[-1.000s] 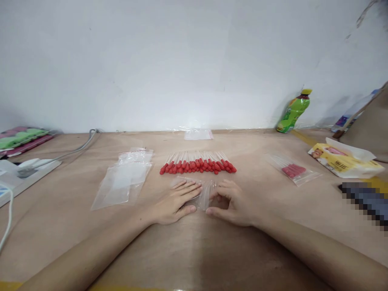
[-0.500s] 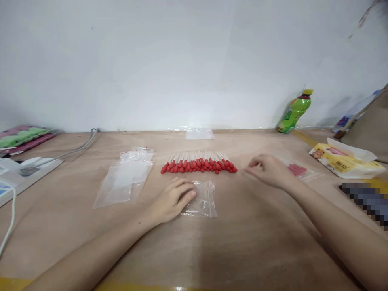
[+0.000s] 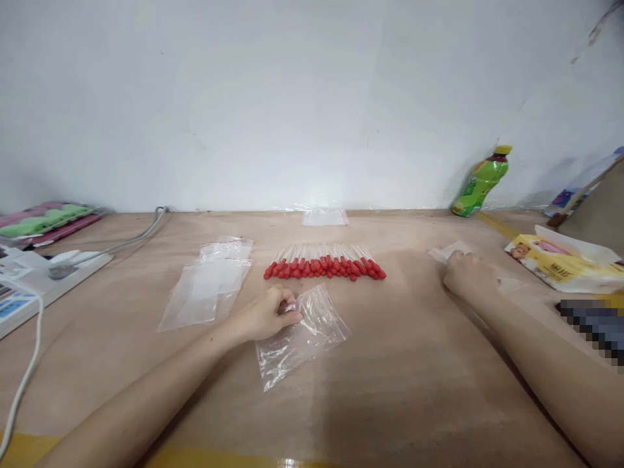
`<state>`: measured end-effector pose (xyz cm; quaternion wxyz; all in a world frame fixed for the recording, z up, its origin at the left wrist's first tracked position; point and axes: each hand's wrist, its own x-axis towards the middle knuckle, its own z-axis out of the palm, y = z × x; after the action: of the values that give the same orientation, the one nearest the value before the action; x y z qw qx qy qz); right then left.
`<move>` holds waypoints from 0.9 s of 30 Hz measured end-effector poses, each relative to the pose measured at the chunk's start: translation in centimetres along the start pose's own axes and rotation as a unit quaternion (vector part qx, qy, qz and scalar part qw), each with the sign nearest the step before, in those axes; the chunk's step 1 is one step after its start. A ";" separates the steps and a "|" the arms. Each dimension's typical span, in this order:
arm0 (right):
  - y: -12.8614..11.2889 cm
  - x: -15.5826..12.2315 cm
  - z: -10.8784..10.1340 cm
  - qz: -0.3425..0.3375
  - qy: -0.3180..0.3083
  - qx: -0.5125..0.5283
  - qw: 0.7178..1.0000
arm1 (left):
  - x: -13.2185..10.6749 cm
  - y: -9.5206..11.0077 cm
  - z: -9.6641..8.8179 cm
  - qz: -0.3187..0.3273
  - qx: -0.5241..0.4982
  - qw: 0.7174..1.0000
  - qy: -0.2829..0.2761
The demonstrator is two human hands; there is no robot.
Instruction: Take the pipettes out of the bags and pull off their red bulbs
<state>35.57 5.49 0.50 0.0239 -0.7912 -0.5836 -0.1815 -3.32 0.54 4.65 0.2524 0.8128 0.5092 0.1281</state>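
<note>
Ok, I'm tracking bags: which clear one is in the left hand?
The crumpled bag, on the near side of the red-tipped sticks. The left hand holds it; the other bags lie left, by the wall, and at the right hand.

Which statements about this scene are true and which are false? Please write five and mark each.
1. The left hand holds a clear bag. True.
2. The red-tipped sticks have their white ends nearer the camera. False: the red ends are nearer.
3. More bags lie left of the sticks. True.
4. The green bottle has a yellow cap. True.
5. The right hand grips the bottle. False: it is over another bag.
</note>
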 end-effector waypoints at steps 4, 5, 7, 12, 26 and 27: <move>-1.5 -0.3 -2.3 -0.061 0.106 0.021 0.992 | -0.3 -1.5 -5.2 -0.049 -0.014 0.989 0.142; -2.2 -0.9 -3.2 -0.106 0.176 0.058 0.977 | -0.4 -2.3 -6.6 -0.084 -0.025 0.975 0.202; -4.2 -2.8 -5.2 -0.225 0.305 0.157 0.912 | -0.8 -4.2 -9.1 -0.178 -0.026 0.944 0.277; -9.5 -9.5 -8.8 -0.488 0.334 0.270 0.760 | -1.3 -8.8 -11.0 -0.354 0.054 0.914 0.191; -14.2 -12.3 -6.7 -0.475 0.081 0.486 0.729 | -0.8 -4.9 -8.3 -0.117 0.238 0.909 0.322; -13.7 -11.9 -6.8 -0.449 0.088 0.490 0.742 | -0.5 -3.8 -7.4 -0.066 0.233 0.923 0.301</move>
<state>18.08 -2.77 0.69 0.3754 -0.2972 -0.8751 0.0707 -9.82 3.51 8.82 -0.1009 0.7365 0.6290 0.2277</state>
